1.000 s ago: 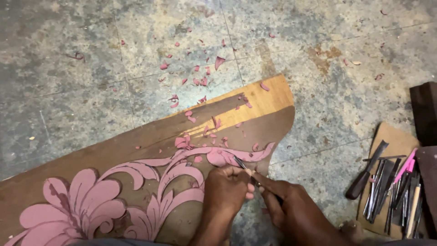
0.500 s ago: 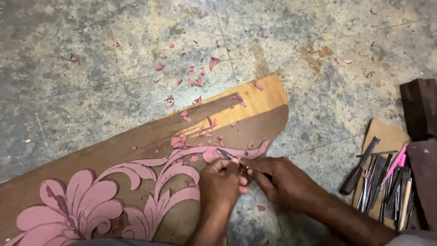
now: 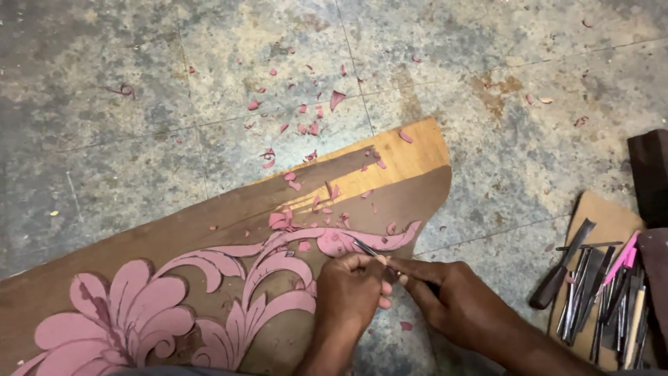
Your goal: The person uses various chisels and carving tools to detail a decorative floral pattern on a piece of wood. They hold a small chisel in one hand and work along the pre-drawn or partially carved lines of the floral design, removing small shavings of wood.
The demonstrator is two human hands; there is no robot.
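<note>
Pink floral pattern covers the wooden board (image 3: pixel 209 230) on the floor; from the head camera I see my left hand (image 3: pixel 351 292) and right hand (image 3: pixel 449 299) pinching a thin chisel (image 3: pixel 365 248) against its lower edge.

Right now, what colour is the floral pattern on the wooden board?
Pink: the floral pattern stands out against the brown wooden board, clearest in the head view.
</note>
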